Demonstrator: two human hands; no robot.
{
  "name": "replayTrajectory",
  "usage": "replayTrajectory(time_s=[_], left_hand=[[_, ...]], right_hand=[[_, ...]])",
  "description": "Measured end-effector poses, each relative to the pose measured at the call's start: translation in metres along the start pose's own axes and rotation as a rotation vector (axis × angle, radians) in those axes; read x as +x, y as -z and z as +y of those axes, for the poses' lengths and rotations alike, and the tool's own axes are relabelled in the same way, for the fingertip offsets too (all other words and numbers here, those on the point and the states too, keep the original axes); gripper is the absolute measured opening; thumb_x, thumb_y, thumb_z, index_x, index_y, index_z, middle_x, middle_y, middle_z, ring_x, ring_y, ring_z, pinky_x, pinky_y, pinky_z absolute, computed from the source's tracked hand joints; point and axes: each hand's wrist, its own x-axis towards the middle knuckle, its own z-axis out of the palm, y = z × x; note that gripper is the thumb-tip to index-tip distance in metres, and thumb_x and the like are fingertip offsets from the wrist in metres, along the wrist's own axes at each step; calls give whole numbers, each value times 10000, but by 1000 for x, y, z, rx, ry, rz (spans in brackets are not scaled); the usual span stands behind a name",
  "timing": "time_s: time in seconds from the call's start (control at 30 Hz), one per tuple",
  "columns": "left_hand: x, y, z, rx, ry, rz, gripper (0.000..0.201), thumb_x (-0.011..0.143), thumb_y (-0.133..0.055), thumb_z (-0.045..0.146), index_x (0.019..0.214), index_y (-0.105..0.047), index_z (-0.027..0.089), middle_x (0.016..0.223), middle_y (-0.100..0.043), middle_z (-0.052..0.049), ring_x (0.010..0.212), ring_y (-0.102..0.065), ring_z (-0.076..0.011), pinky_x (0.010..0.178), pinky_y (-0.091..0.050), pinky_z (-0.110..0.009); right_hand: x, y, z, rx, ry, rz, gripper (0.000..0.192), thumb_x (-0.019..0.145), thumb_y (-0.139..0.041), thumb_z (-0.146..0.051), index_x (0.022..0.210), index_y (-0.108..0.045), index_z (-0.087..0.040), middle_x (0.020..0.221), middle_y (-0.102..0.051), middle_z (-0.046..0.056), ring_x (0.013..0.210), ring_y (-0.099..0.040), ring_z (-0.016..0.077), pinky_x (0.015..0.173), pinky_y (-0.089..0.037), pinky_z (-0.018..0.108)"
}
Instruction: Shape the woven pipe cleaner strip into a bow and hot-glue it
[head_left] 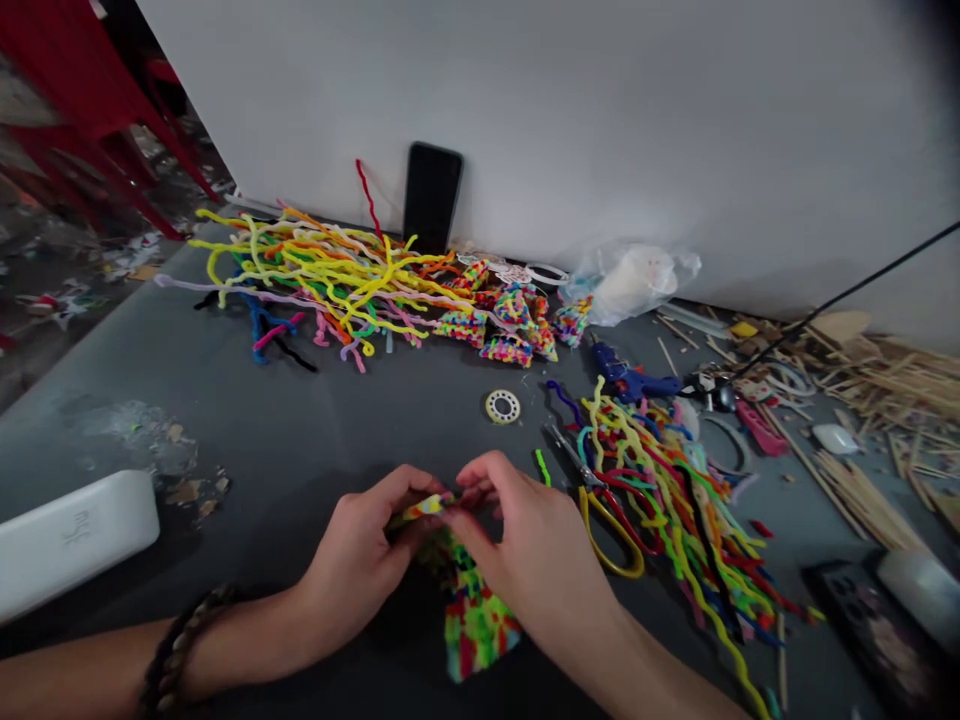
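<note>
My left hand [360,560] and my right hand [525,550] meet near the front of the dark table [315,420]. Together they pinch the top edge of a multicoloured woven pipe-cleaner piece [476,620], which hangs down between them toward me. A short green pipe-cleaner bit [542,467] lies just beyond my right fingers. Yellow-handled scissors [600,510] rest right of my right hand. A beaded bracelet sits on my left wrist.
A big pile of loose pipe cleaners [315,275] lies at the back left, with several finished woven pieces [510,320] beside it. More pipe cleaners [675,490], a blue glue gun [630,380], a tape roll [502,406], wooden sticks [885,400], a phone [431,195] and a white case [67,540] surround me.
</note>
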Motion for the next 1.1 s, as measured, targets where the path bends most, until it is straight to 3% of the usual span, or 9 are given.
replayTrajectory(time_s=[0.23, 0.47, 0.8, 1.1], left_hand=[[-2, -1, -1, -28, -20, 16, 101, 982, -548, 256, 1031, -621, 208, 818, -689, 27, 705, -611, -115, 651, -463, -198], [0, 2, -1, -29, -10, -8, 140, 998, -515, 293, 987, -623, 203, 778, -649, 29, 662, -541, -113, 608, -425, -201], [0, 2, 0, -13, 18, -21, 180, 992, -493, 260, 985, -660, 194, 737, -637, 42, 632, -520, -102, 587, -407, -188], [3, 2, -5, -108, 75, -32, 188, 995, -533, 313, 962, -667, 185, 757, -632, 34, 677, -509, -113, 625, -417, -200]], right_hand=[[3, -6, 7, 167, 55, 70, 93, 894, -732, -195, 952, -730, -269, 869, -798, -44, 776, -771, 158, 711, -577, 243], [2, -11, 15, 159, 142, 198, 200, 857, -748, -108, 958, -774, -279, 880, -815, -70, 753, -772, 126, 731, -568, 210], [-1, -13, 15, -109, 417, 286, 92, 958, -697, -143, 980, -764, -202, 857, -795, -14, 745, -733, 146, 745, -550, 278], [-9, -10, 12, -569, 858, 296, 221, 941, -615, -45, 1110, -749, 4, 895, -780, 109, 738, -692, 207, 638, -530, 347]])
